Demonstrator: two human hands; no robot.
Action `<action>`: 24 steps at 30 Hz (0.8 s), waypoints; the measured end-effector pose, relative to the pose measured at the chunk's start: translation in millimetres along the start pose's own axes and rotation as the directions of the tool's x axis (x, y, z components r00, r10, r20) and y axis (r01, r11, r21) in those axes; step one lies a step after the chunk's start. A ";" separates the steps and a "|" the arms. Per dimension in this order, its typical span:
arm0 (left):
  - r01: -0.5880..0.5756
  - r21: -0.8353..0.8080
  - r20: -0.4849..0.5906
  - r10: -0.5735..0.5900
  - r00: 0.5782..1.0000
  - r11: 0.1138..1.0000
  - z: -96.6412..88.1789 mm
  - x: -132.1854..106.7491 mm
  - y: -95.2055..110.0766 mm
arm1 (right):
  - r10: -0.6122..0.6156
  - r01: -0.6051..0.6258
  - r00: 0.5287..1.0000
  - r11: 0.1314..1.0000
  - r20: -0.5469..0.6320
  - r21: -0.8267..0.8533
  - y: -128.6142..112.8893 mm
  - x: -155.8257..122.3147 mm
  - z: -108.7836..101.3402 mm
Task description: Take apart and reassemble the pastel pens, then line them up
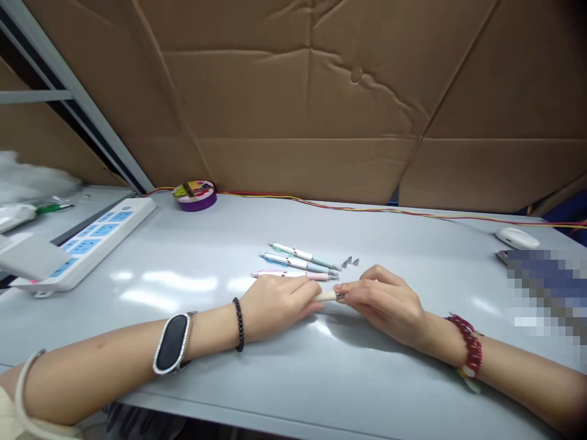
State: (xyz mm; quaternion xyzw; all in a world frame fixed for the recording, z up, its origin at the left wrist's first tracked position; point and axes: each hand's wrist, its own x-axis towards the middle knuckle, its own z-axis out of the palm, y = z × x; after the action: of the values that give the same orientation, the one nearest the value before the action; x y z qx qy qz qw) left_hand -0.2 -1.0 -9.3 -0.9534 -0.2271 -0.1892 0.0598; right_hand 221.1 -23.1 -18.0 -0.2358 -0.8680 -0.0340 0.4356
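Observation:
A cream-coloured pen (326, 296) lies level between my hands, low over the desk. My left hand (279, 302) is closed around its barrel and hides most of it. My right hand (387, 302) pinches the pen's metal tip (340, 296) between thumb and fingers. Just beyond lie a green-and-white pen (302, 253), a blue-and-white pen (298, 263) and a pink-and-white pen (316, 275), roughly side by side, pointing right. The pink one is partly covered by my left hand. Small metal cone tips (356, 261) rest right of the pens.
The grey desk (206, 379) backs onto a cardboard wall (275, 165), with thin cables (321, 206) along its rear edge. At left are a power strip (114, 226) with a plugged-in adapter and a purple round tin (197, 198). A white mouse (517, 238) and a blurred-out object (545, 281) sit right.

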 end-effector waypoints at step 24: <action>0.122 -0.171 0.054 -0.114 0.992 0.978 -2.2 2.6 -1.3 | 0.001 -0.001 1.000 1.000 -0.005 -0.028 -2.4 6.1 -2.4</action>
State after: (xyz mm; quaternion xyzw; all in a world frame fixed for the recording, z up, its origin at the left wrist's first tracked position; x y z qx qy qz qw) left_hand 0.6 0.7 -6.2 -0.9439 -0.2670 -0.1903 -0.0401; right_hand 218.7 -23.5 -11.5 -0.2421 -0.8664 -0.0464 0.4343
